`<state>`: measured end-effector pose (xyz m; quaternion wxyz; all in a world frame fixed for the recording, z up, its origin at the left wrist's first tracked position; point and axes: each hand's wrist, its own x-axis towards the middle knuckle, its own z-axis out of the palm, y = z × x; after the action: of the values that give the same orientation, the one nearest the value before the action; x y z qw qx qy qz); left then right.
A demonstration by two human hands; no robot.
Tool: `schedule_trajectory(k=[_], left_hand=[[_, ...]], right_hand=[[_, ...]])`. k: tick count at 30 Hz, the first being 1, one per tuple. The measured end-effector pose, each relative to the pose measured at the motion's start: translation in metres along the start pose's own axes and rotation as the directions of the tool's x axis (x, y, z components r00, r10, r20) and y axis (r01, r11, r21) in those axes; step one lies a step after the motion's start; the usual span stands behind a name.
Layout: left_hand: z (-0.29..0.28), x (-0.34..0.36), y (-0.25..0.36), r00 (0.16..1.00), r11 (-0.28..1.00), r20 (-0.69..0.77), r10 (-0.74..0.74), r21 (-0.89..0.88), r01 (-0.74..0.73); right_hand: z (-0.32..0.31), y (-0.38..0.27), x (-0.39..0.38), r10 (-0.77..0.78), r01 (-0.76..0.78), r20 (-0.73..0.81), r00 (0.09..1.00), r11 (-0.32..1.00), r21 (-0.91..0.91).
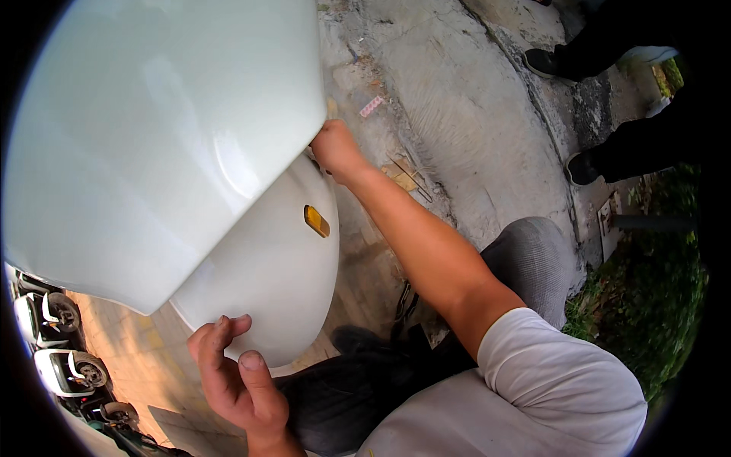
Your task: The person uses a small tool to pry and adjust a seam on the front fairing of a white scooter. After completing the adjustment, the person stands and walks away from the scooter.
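A large, glossy white car panel (pixel 152 145) fills the upper left. Below its slanting edge is a second curved white car body panel (pixel 259 266) with an amber side lamp (pixel 317 221). My right hand (pixel 336 152) is closed at the right corner where the two panels meet. Its fingertips are hidden, and what they grip cannot be made out. Close to the lower end of the curved panel, my left hand (pixel 240 373) is raised with thumb and fingers apart and nothing between them.
Cracked concrete ground (pixel 457 91) runs along the right, with a pink scrap (pixel 371 107) and a bent wire (pixel 411 180) on it. A person's dark shoes (pixel 550 67) stand at upper right. Parked motor scooters (pixel 65 365) line the lower left. Green plants (pixel 647 297) grow at right.
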<state>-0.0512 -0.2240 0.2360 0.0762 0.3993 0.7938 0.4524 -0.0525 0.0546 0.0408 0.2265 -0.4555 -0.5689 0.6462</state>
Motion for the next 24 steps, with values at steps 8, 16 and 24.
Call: schedule_trajectory(k=[8,16,24], left_hand=[[0.004,0.010,0.006,1.000,0.997,0.000,-0.007,0.076,0.007],[0.011,0.010,0.009,1.000,0.999,-0.019,-0.010,0.046,0.011],[0.001,-0.003,0.007,0.999,0.999,-0.019,0.047,-0.016,-0.048]], right_hand=[[-0.035,-0.011,0.016,0.314,-0.623,0.646,0.696,0.711,0.326],[-0.028,-0.012,0.015,0.337,-0.467,0.468,0.817,0.863,0.193],[0.003,-0.017,-0.011,-0.101,-0.013,-0.196,0.975,0.861,-0.509]])
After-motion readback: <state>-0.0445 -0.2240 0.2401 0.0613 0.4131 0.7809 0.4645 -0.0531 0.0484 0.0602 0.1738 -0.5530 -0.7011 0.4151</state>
